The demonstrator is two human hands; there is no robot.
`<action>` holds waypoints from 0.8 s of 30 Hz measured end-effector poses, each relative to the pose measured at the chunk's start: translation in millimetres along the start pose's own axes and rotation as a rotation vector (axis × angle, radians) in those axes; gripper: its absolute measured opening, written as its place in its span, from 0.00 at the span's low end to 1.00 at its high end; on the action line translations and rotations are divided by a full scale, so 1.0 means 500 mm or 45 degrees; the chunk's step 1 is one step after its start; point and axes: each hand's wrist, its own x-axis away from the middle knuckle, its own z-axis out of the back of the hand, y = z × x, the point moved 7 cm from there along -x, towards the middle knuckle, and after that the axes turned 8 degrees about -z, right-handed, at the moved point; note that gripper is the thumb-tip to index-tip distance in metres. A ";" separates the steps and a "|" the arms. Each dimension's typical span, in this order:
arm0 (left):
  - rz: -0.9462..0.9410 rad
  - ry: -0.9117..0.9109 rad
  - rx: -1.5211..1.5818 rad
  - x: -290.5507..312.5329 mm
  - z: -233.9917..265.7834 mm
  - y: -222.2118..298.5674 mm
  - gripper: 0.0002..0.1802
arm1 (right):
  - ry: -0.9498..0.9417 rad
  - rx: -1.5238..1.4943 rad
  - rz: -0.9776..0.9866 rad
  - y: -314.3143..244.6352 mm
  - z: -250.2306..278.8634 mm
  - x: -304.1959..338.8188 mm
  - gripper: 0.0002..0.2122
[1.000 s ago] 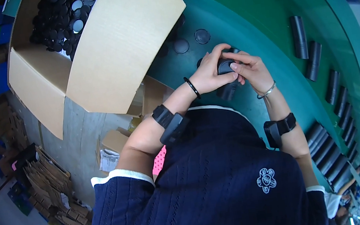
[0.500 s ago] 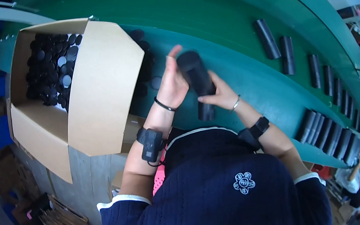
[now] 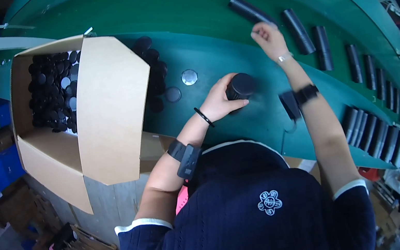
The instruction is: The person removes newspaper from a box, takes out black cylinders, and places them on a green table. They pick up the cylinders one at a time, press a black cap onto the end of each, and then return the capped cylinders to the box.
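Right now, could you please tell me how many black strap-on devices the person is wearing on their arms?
2. One device sits on the left forearm, the other device on the right forearm; any under the sleeves would be hidden.

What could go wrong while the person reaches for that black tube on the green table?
The left hand holds a black cylinder only at its side while the right hand stretches far toward a black tube; the cylinder might tip or roll. The tubes lying on the green table are round, so a nudge could roll one into its neighbours. The loose round lids beside the cardboard box could get knocked.
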 end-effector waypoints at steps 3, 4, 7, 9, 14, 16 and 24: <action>-0.177 -0.007 -0.027 0.015 0.001 0.043 0.36 | -1.029 -1.370 -0.574 -0.079 -0.038 0.196 0.08; -0.240 -0.003 -0.066 0.013 -0.004 0.046 0.36 | -0.959 -1.460 -0.551 -0.091 -0.035 0.232 0.08; -0.364 -0.010 -0.163 0.013 -0.025 0.055 0.36 | -0.805 -1.601 -0.568 -0.091 -0.029 0.277 0.07; -0.346 -0.036 -0.129 0.013 -0.034 0.056 0.34 | -0.713 -1.511 -0.469 -0.083 -0.022 0.280 0.06; -0.351 0.009 -0.071 0.010 -0.018 0.041 0.33 | -0.527 -1.294 -0.330 -0.108 -0.033 0.275 0.02; -0.263 0.048 0.194 0.011 0.015 0.027 0.35 | -0.497 -1.281 -0.304 -0.121 -0.038 0.247 0.02; 0.067 0.554 0.344 -0.080 0.093 -0.070 0.32 | 0.152 0.331 0.064 -0.066 0.019 -0.085 0.35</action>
